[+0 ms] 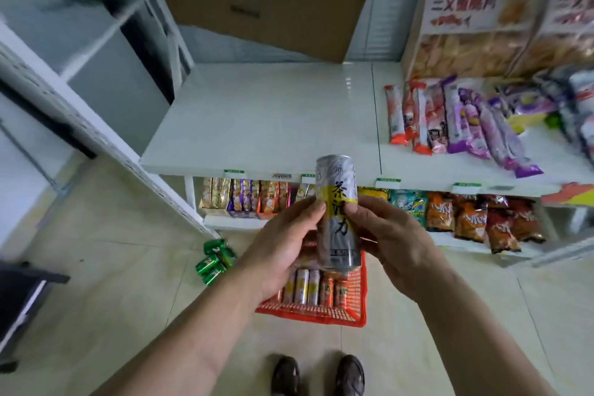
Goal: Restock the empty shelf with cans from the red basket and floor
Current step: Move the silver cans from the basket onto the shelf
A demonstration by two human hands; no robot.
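Note:
A tall silver can with a yellow stripe and black characters (337, 212) stands upright in the air in front of the white shelf's front edge. My left hand (286, 244) grips its left side and my right hand (392, 241) grips its right side. Below my hands a red basket (360, 309) sits on the floor with several silver and orange cans (316, 287) in it. Several green cans (214, 261) lie on the floor to the basket's left. The white shelf (266, 119) is bare on its left part.
Snack packets (450, 119) lie on the shelf's right part, with boxed chips behind them. The lower shelf holds snack boxes (244, 198) and chip bags (482, 219). A white rack post (106, 138) slants at the left. My shoes (318, 373) stand on the tiled floor.

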